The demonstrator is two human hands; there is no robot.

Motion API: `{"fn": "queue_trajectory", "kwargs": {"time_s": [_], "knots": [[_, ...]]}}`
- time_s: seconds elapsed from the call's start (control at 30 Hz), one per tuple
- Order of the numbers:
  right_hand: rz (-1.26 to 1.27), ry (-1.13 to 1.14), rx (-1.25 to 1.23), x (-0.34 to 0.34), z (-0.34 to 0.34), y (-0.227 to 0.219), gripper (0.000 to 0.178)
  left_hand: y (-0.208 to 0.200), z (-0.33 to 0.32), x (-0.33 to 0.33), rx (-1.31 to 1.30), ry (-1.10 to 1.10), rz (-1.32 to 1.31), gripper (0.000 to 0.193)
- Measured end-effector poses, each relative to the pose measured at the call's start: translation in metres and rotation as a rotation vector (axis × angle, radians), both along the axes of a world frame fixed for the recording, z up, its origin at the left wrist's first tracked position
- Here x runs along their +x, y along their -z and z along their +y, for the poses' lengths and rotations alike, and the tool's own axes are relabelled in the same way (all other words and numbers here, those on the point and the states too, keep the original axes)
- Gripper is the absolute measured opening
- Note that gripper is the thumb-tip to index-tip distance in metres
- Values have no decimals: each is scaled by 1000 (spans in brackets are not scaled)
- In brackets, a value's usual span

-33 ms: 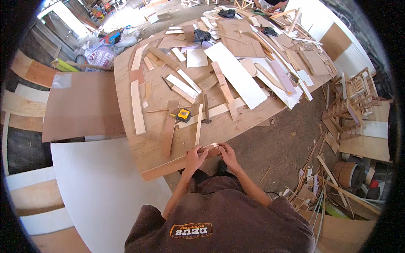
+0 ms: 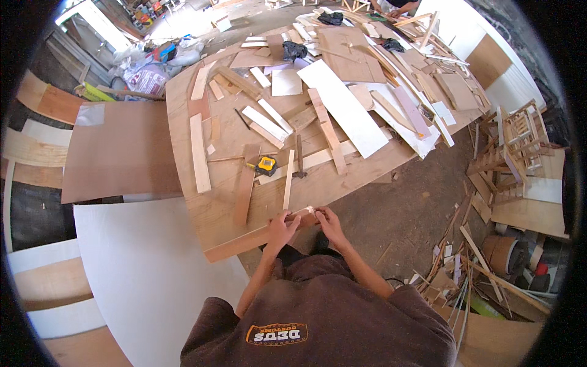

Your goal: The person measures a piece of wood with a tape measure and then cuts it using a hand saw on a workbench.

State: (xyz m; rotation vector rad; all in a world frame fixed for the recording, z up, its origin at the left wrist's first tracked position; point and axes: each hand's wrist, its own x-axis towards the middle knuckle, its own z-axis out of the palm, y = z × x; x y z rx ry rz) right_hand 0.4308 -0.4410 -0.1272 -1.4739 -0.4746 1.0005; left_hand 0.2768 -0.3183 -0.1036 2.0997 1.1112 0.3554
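A long wooden strip [image 2: 241, 243] lies slantwise along the near edge of the table. My left hand [image 2: 282, 229] is closed around it, thumb on the near side. At its right end, my right hand [image 2: 330, 222] has its fingers pressed together on the wood. A pale, ragged patch shows on the strip between the hands, too small to make out. Just beyond my left hand, a thin wooden stick [image 2: 288, 183] points away from me. Farther off lie a yellow and black tape measure [image 2: 266, 165] and a hammer [image 2: 299, 164].
Wood offcuts, a white board [image 2: 342, 110] and black plastic bags [image 2: 294, 51] cover the large wooden table [image 2: 183, 147]. A white sheet [image 2: 147, 263] is at left. Scrap wood [image 2: 446, 275] and stacked wooden frames [image 2: 520, 147] stand right. Another person's arm [image 2: 400, 9] shows at the far end.
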Motion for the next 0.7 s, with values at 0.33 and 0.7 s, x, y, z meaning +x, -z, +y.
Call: {"fn": "queue_trajectory", "kwargs": {"time_s": [0.33,0.7], "knots": [[-191,-34,-136,-13,20,33,31,-17,42,-50,-122,-95,32,54],[-309,124,-348,-77,57,46,34,9,125,-102,-125,68,27,52]]}}
